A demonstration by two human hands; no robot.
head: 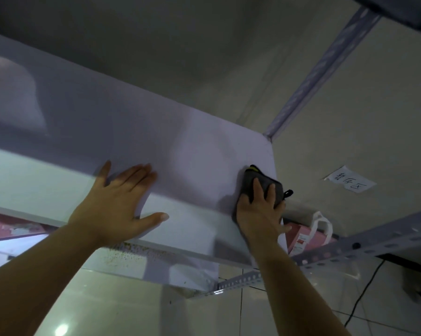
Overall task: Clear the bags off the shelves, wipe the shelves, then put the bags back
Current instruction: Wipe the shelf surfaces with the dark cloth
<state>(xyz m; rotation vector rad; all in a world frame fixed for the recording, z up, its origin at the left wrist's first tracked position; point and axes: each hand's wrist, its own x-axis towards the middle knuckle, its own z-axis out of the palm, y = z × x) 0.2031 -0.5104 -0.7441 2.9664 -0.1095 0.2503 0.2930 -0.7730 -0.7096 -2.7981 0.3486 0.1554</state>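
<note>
A bare white shelf (136, 132) fills the middle of the view, with no bags on its top. My right hand (259, 212) presses a dark grey cloth (267, 181) with a yellow-edged corner and a black loop flat on the shelf's right front corner. My left hand (117, 204) lies flat on the shelf's front edge, fingers spread, thumb over the rim, holding nothing. A pink bag (306, 236) with white handles sits on the shelf below at the right. Another pink bag (13, 229) shows at the left under the shelf.
A perforated metal upright (323, 69) rises at the shelf's back right corner against a beige wall. A paper label (350, 181) is stuck on the wall. A perforated rail (364, 243) runs at lower right. A black cable (364, 294) crosses the tiled floor.
</note>
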